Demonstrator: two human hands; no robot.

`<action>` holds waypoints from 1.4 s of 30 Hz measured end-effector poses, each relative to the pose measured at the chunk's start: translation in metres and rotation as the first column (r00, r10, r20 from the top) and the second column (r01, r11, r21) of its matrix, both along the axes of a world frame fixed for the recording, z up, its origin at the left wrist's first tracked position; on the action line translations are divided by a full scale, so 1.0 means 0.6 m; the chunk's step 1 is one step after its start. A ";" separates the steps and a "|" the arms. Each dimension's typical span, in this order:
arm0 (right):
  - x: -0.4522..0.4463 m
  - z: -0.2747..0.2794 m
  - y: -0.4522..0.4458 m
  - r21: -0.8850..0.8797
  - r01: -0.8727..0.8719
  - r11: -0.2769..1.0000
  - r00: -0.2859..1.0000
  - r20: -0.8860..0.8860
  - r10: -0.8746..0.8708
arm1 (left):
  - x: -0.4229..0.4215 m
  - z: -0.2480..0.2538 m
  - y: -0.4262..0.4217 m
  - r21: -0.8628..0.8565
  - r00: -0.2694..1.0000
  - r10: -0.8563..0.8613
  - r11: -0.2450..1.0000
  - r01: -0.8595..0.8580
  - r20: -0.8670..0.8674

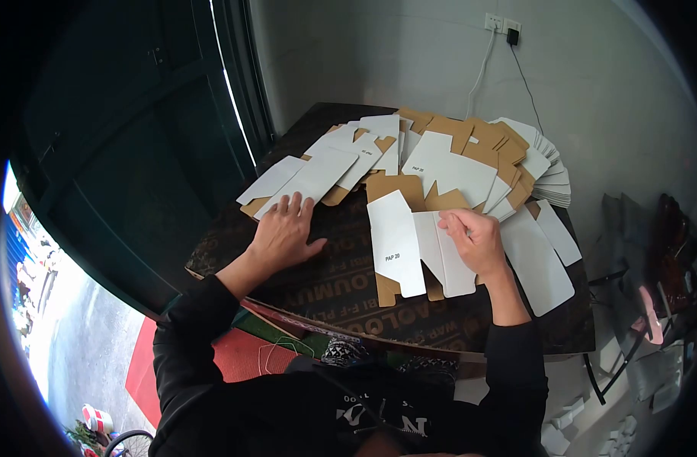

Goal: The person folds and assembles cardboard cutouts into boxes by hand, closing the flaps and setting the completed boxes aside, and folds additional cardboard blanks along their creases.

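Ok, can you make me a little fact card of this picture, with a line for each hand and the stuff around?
Left hand: spread, fingers on the left carton
Right hand: curled, over the front carton; grip unclear
Front carton: flat, white and brown, printed PAP 20
Behind it: overlapping flat cartons
Table: dark, printed with letters
Door: dark, on the left
Wall: black plug in a socket

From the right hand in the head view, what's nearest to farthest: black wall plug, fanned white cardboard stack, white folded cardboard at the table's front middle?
1. White folded cardboard: under the right hand.
2. Fanned white cardboard stack: behind, right.
3. Black wall plug: farthest, high up.
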State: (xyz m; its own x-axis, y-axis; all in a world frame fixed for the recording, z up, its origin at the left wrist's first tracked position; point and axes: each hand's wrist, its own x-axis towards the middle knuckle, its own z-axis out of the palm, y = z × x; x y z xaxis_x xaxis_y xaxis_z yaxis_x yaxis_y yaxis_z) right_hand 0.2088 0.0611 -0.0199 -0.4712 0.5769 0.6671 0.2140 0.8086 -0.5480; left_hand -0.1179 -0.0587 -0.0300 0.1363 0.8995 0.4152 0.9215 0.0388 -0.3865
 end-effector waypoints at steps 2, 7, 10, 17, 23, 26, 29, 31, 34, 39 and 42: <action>0.001 0.000 0.003 -0.023 0.023 0.999 1.000 -0.003 -0.023 | 0.034 0.022 0.010 0.066 0.991 -0.095 0.994 0.089 0.094; 0.014 0.017 0.031 -0.108 0.124 0.986 0.984 -0.118 -0.136 | 0.121 0.080 0.076 0.045 0.919 -0.229 0.973 0.227 0.322; 0.024 0.031 0.049 -0.134 0.213 0.968 0.969 -0.095 -0.227 | 0.145 0.077 0.108 -0.006 0.820 -0.249 0.956 0.294 0.515; 0.043 0.014 0.071 -0.168 0.327 0.930 0.930 0.231 -0.285 | 0.140 0.005 0.160 0.084 0.528 -0.282 0.926 0.367 0.801; 0.041 -0.015 0.055 0.076 0.043 0.996 0.972 0.228 -0.060 | 0.129 -0.003 0.144 0.268 0.574 -0.666 0.731 0.627 0.476; 0.045 -0.025 0.044 0.123 0.033 0.992 0.930 0.360 -0.076 | 0.140 -0.011 0.146 0.155 0.552 -0.644 0.714 0.683 0.530; 0.025 -0.035 0.043 0.179 -0.046 0.983 0.872 0.486 -0.048 | 0.134 -0.023 0.138 0.089 0.544 -0.603 0.713 0.695 0.583; 0.025 -0.036 0.043 0.179 -0.093 0.979 0.870 0.494 -0.008 | 0.127 -0.036 0.149 0.130 0.545 -0.594 0.738 0.663 0.592; 0.023 -0.032 0.042 0.184 -0.086 0.979 0.865 0.502 -0.018 | 0.116 -0.033 0.155 0.229 0.500 -0.593 0.758 0.611 0.631; 0.023 -0.035 0.044 0.183 -0.061 0.981 0.870 0.491 -0.037 | 0.096 -0.020 0.144 0.005 0.989 0.095 0.995 -0.096 0.110; 0.025 -0.033 0.045 0.129 -0.059 0.990 0.884 0.467 -0.008 | 0.077 -0.023 0.140 -0.087 0.971 0.215 0.975 -0.206 0.107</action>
State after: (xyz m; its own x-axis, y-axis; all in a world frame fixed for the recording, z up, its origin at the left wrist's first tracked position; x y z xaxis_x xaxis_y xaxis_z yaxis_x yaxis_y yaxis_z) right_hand 0.2238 0.0879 -0.0399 -0.7596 0.4805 0.4384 0.3954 0.8763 -0.2753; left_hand -0.0714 0.0256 -0.0438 -0.1040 0.9319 0.3475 0.9341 0.2114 -0.2876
